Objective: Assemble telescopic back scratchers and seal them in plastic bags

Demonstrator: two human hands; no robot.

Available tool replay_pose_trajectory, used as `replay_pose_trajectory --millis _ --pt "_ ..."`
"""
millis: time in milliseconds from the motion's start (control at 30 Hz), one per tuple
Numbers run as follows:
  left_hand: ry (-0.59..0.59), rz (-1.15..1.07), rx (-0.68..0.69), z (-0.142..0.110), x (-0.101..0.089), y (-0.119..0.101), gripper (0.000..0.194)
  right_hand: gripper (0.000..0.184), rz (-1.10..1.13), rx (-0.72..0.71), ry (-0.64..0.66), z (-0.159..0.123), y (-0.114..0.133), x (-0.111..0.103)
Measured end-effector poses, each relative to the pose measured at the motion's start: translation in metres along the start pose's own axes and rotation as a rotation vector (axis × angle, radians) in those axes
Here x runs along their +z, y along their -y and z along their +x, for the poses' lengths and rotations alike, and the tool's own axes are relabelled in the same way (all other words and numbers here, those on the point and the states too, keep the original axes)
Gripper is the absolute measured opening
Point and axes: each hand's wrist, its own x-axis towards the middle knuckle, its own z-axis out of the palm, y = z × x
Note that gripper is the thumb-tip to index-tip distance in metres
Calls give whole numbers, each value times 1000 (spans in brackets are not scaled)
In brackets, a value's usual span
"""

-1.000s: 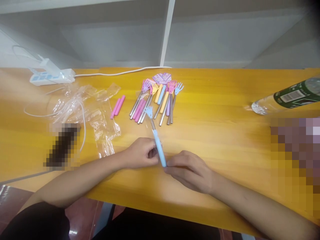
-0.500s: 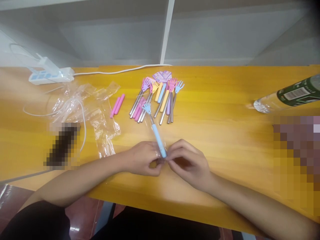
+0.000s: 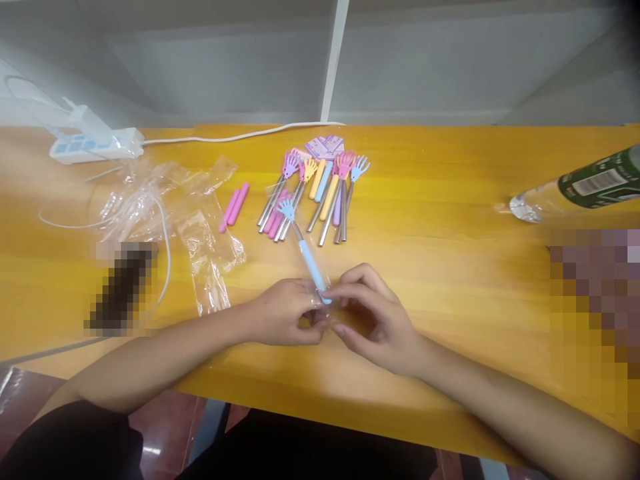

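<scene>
A light-blue back scratcher with a small hand-shaped head lies inside a clear plastic sleeve, tilted with its head pointing away from me. My left hand is closed on the sleeve near the handle's lower end; its fingertips are partly hidden. My right hand has thumb and forefinger apart, the forefinger touching the handle's end. Beyond them lie several back scratchers with metal rods and pink, yellow, purple and blue heads, among loose coloured handles.
Two pink handles lie left of the pile, and purple cards behind it. Crumpled clear bags and a white cable cover the left side, near a power strip. A bottle with a green label lies at right.
My right hand's pinch at the handle's lower end has opened, and its forefinger now rests on the handle. The sleeved back scratcher has shifted slightly left and away from me.
</scene>
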Motion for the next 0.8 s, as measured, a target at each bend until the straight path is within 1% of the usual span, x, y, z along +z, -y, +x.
replay_pose_trajectory --millis 67,133,333,467,567,633,700,767,800 --pt "-29 -53 -31 0 -1 -1 13 33 -64 -60 30 0 -3 -5" --pt "-52 -77 -60 0 -2 -1 18 28 -108 -98 54 0 -6 -8" --pt "-48 -135 -103 -1 -7 -2 24 10 -132 -134 94 4 -8 -13" --pt "-58 -157 -161 0 -10 -4 28 16 -174 -142 80 8 -10 -15" --pt "-65 -119 -112 0 -9 -3 26 14 -159 -100 14 9 -13 -12" --pt "-39 -84 -47 0 -6 -2 25 12 -151 -46 -43 10 -14 -8" --pt "0 -45 15 -1 -4 0 25 18 -176 -14 -85 12 -13 -4" --pt "21 -14 53 -2 -1 3 26 23 -237 -34 -109 12 -13 -2" --pt "23 -4 62 -2 0 4 27 22 -286 -77 -109 13 -13 -2"
